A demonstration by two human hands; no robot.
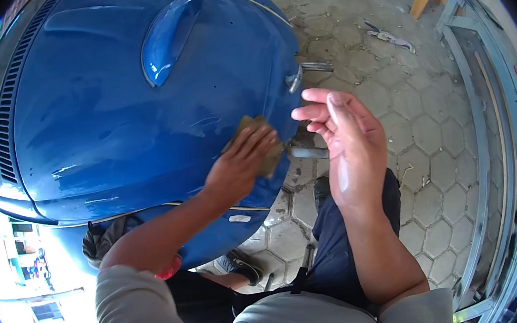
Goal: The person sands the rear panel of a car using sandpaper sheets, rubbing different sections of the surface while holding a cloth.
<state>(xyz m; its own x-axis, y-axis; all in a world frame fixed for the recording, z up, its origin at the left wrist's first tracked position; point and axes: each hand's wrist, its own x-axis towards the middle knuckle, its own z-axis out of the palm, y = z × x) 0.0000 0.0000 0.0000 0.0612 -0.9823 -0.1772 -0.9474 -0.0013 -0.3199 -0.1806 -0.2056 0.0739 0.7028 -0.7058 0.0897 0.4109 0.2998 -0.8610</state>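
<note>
The left hand (243, 161) is lying nearly flat, apparently spreading pressure over an olive-brown, thin cloth (271, 161) on the glossy blue, curved metal car body's (108, 114) right side; the empty right hand (356, 145) is hovering half-curled, clear of it.

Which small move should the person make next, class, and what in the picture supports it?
Probably a short slide of the olive-brown pad across the blue car. The left hand lies over the pad, which sits on the curved bodywork, while the right hand is raised, apart from the car and apparently empty.
</note>
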